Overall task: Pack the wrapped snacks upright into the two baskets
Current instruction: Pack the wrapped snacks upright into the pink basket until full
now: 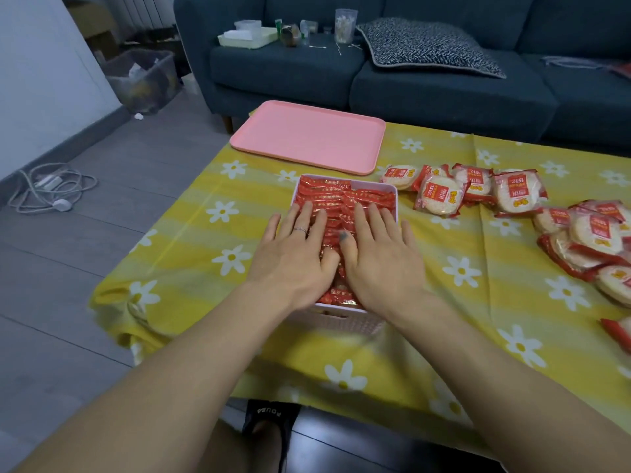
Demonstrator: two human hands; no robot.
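Left hand [293, 257]: flat, fingers straight and spread, palm down on the packed snacks [345, 199] at centre frame; a ring shows on one finger. It grips nothing.
Right hand [379, 257]: flat likewise, fingers straight, pressing on the same snacks just beside the left hand; thumbs nearly touching. It grips nothing.
Basket [341, 322]: pale, woven-pattern wall, centre of frame, filled with red-wrapped snacks standing on edge in tight rows. Only one basket is visible.
Loose snacks [440, 196]: round rice crackers in clear wrappers with red labels, lying flat and overlapping, in a scatter from right of the basket to the right edge of the frame.
Tablecloth [211, 268]: yellow with white daisies, under everything.
Tray [307, 134]: pink, rectangular, above the basket in frame, apart from it.
Sofa [444, 93]: dark blue-grey, top of frame, bearing a patterned cushion [426, 46] and small containers at upper centre.
Cable [51, 189]: white, coiled on the floor, left edge.
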